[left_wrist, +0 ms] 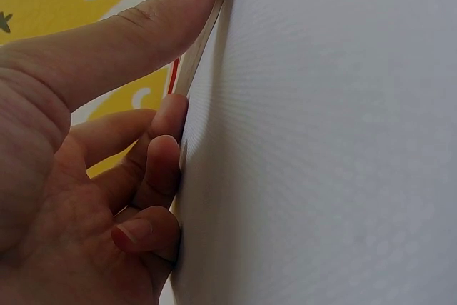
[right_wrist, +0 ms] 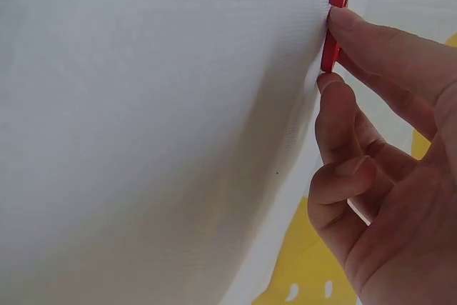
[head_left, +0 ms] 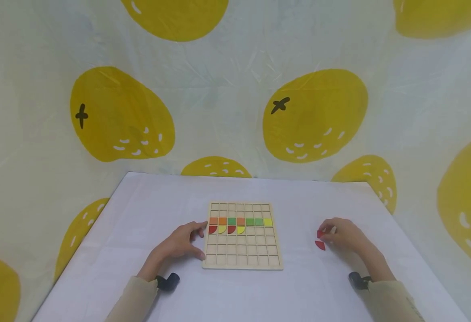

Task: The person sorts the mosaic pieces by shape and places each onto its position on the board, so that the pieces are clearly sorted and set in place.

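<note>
A pale wooden grid board (head_left: 243, 264) lies flat on the table. Coloured square tiles (head_left: 241, 221) fill one row, and red and yellow quarter-circle tiles (head_left: 222, 229) sit in the left part of the row below. My left hand (head_left: 181, 241) rests at the board's left edge, thumb by the near corner and fingers spread farther up; the left wrist view shows the thumb against the wooden edge (left_wrist: 191, 58). To the right, my right hand (head_left: 344, 235) pinches a red tile (right_wrist: 330, 49) at the tabletop; its full shape is partly hidden. Just nearer lies a red quarter-circle tile (head_left: 320, 245).
The table has a white cover (head_left: 300, 295). Behind it hangs a pale cloth printed with yellow fruit (head_left: 316, 116). A dark wrist camera (head_left: 168, 282) is strapped to the left wrist and another dark one (head_left: 357, 281) to the right.
</note>
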`<state>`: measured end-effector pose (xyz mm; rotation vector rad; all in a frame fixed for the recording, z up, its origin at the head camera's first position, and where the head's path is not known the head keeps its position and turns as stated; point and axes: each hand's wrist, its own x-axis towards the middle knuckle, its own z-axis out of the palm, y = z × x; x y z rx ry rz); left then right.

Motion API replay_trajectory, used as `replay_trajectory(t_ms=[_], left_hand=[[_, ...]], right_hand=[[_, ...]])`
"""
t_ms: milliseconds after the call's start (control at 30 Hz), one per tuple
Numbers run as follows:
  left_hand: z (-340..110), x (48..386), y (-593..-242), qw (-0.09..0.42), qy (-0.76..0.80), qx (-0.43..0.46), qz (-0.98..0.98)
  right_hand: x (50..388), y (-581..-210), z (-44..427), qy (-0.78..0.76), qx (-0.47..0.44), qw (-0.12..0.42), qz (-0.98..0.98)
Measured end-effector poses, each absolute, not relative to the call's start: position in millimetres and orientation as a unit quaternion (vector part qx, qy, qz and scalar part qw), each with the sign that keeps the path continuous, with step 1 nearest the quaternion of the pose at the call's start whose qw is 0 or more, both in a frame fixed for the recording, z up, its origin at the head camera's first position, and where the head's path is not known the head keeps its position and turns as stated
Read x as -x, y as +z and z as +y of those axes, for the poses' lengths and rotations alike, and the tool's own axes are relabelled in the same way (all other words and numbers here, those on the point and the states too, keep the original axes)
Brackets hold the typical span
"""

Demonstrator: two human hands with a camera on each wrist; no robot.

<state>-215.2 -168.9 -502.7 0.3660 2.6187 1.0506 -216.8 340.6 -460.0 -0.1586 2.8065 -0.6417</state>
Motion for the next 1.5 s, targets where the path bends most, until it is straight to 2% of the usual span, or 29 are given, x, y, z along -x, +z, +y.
replay_trajectory(t_ms=[1500], left_hand=[[-168, 214, -501, 0.147, 0.366, -0.125, 0.91]], right_hand=[[230, -452, 312, -0.195, 0.104, 0.113, 0.969]])
